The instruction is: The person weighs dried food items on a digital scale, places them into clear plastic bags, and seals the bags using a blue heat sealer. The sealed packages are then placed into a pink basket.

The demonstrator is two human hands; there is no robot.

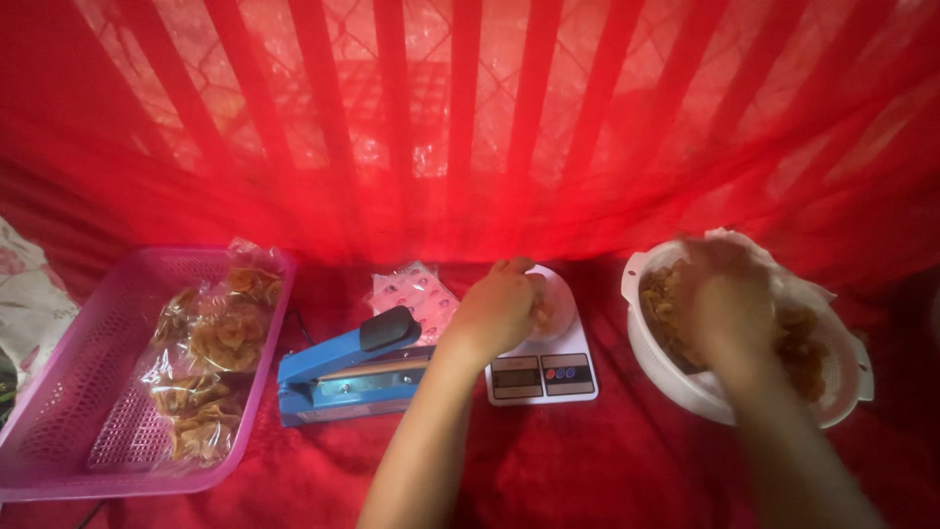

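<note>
From the head camera, the left hand rests curled over the small clear bag on the white kitchen scale, fingers closed around the bag's near edge. Just left of that hand lies the blue heat sealer, and further left the pink basket of filled packets. The right hand, blurred, is down in the white colander among the fried snacks; whether it grips any cannot be told.

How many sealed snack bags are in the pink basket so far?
4 that I can make out, stacked along the right side of the pink basket: top, upper middle, lower middle, bottom. Overlapping plastic may hide more.
</note>
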